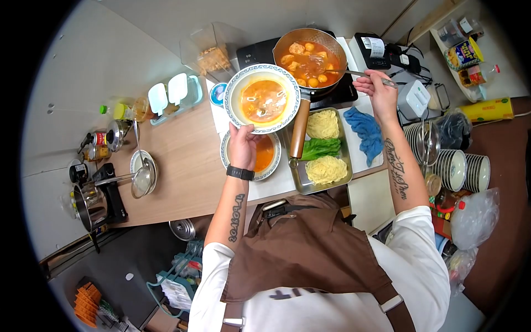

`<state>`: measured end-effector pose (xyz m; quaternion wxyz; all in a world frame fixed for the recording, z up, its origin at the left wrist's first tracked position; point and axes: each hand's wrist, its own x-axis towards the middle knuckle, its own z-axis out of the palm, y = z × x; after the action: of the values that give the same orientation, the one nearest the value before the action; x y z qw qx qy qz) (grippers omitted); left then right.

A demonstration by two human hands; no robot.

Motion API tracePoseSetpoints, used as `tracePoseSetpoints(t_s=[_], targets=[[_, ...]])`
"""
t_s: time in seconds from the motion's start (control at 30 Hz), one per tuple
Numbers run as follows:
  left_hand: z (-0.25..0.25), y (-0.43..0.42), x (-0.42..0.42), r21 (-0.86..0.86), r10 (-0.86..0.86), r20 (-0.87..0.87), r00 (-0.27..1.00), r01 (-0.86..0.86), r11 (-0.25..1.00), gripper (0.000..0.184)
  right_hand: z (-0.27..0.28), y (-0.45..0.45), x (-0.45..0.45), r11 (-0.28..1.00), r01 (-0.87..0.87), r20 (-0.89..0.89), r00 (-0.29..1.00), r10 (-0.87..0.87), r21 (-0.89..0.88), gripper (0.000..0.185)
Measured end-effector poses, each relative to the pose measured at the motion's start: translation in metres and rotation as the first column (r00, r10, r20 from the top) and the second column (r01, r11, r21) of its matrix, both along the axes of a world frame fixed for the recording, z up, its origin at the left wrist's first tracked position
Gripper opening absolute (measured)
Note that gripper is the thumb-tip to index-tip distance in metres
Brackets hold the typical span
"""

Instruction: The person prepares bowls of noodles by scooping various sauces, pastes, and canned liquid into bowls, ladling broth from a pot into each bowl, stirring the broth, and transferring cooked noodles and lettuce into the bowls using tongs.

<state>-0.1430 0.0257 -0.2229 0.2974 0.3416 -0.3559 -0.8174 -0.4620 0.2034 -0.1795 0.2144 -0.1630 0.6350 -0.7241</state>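
My left hand (243, 145) grips the near rim of a patterned bowl (237, 123) with orange soup in it, raised above the counter. Partly hidden below it stands a second bowl (225, 156), also with orange soup. My right hand (378, 88) is closed around the handle of a ladle (359, 73), whose head is sunk out of sight in the soup. That soup fills a pan (338, 50) on the black cooktop, with round balls and chunks floating in it. The pan's wooden handle (300, 127) points toward me, beside the left hand's bowl.
A metal tray (298, 180) holds two noodle portions and green leaves. Beside it lies a blue cloth (364, 134). Stacked plates (451, 169) stand at the right. A strainer (142, 178) rests on a bowl at the left, near lidded containers (177, 88).
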Motion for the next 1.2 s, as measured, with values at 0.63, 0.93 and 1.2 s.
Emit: tracePoseSetpoints(t_s=[0.63, 0.93, 1.2], targets=[[-0.004, -0.003, 0.000, 0.001, 0.001, 0.011, 1.000, -0.001, 1.000, 0.048, 0.067, 0.001, 0.041, 0.959, -0.277, -0.056, 0.960, 0.274, -0.057, 0.027], [-0.003, -0.003, 0.000, -0.006, -0.016, 0.000, 1.000, 0.016, 1.000, 0.045, 0.061, 0.012, 0.059, 0.817, -0.574, -0.431, 0.725, 0.538, 0.053, 0.021], [-0.002, -0.002, 0.001, -0.012, -0.003, 0.018, 1.000, 0.003, 1.000, 0.046, 0.036, 0.017, 0.031, 0.968, -0.240, -0.394, 0.884, 0.251, 0.077, 0.024]])
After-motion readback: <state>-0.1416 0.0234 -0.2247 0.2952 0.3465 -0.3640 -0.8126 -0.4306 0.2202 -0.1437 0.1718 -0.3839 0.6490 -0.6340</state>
